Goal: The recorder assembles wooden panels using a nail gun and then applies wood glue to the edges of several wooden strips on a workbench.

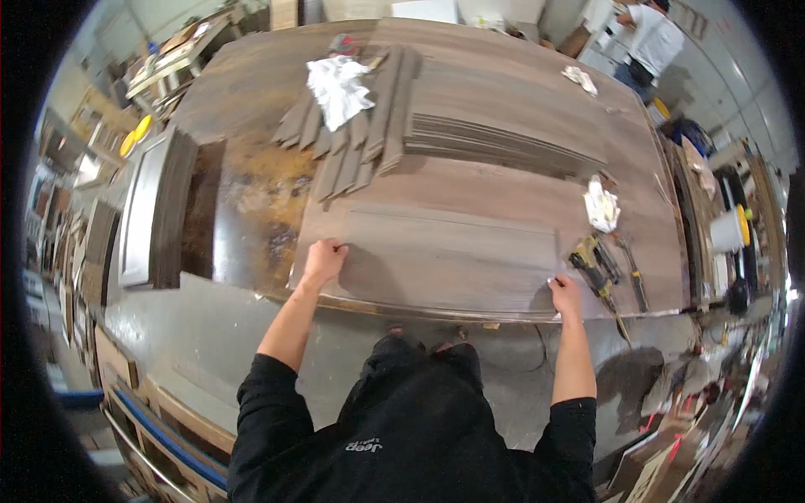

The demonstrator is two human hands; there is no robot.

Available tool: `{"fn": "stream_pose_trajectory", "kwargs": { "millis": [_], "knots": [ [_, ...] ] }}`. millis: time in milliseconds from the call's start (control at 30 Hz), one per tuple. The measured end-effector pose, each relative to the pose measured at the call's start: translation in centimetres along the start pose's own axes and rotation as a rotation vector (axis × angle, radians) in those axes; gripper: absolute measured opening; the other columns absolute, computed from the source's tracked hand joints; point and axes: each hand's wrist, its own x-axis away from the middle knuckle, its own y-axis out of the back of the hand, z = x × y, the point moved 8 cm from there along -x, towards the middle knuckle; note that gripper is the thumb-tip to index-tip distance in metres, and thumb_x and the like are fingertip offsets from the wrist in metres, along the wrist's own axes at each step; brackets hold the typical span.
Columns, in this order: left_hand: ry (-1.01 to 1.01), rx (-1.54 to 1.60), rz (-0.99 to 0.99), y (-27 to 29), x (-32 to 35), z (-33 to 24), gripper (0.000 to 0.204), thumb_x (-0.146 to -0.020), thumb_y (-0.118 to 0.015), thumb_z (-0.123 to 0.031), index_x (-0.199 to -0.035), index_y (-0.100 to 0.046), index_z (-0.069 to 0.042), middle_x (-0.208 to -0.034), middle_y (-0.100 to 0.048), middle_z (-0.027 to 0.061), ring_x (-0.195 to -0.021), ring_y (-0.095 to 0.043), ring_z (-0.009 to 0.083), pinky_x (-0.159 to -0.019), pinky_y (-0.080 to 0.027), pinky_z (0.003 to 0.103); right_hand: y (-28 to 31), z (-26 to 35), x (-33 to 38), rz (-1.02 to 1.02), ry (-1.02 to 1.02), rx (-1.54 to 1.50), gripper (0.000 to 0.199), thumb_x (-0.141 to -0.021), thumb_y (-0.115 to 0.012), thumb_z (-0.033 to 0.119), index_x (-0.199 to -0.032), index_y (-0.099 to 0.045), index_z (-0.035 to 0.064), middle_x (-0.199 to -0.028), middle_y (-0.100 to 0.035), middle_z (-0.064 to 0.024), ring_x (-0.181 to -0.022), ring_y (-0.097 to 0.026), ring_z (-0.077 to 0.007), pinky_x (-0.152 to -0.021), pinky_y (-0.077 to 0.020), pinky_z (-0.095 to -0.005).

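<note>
A flat grey-brown wood panel [453,260] lies along the near edge of the large worktable, right in front of me. My left hand [325,260] is closed at its left end, with thumb and fingers pinched together on the edge. At the opposite end my right hand [566,295] is closed too, its fingertips pinched at the panel's right edge. A small white bit shows by those right fingers, too small to name. Just right of that hand lies a yellow and black power tool [594,267].
Beyond the panel are a stack of thin panels [503,141], mitred wood strips [356,138] and a white cloth [340,88]. A crumpled rag [600,205] and a hammer-like tool [633,272] lie right. Cabinet doors [155,214] stand left. A person [650,46] works far right.
</note>
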Motion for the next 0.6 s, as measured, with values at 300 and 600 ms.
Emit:
{"fn": "stream_pose_trajectory", "kwargs": {
  "millis": [300,600],
  "knots": [
    [-0.04,-0.267,-0.072,0.1,-0.4,-1.0,0.022,-0.086,-0.066,-0.021,-0.09,-0.071,0.0,-0.083,-0.069,0.023,-0.084,-0.066,0.0433,-0.075,-0.052,0.048,0.1,3.4,1.7,0.015,0.054,0.098,0.03,-0.087,-0.068,0.027,-0.105,-0.07,0.0027,-0.105,-0.071,-0.0172,-0.097,-0.068,-0.0305,-0.085,-0.0519,-0.0405],
    [-0.401,-0.548,-0.216,-5.1,3.8,-12.4,0.044,-0.085,-0.07,-0.026,-0.126,-0.061,-0.011,-0.141,-0.051,0.016,-0.134,-0.044,0.0358,-0.11,-0.031,0.056,9.4,0.4,-1.8,-0.333,0.204,0.059,0.048,-0.081,-0.072,0.013,-0.128,-0.064,0.0181,-0.117,-0.062,-0.0121,-0.105,-0.062,-0.0319,-0.09,-0.0515,-0.0394]
  ]
}}
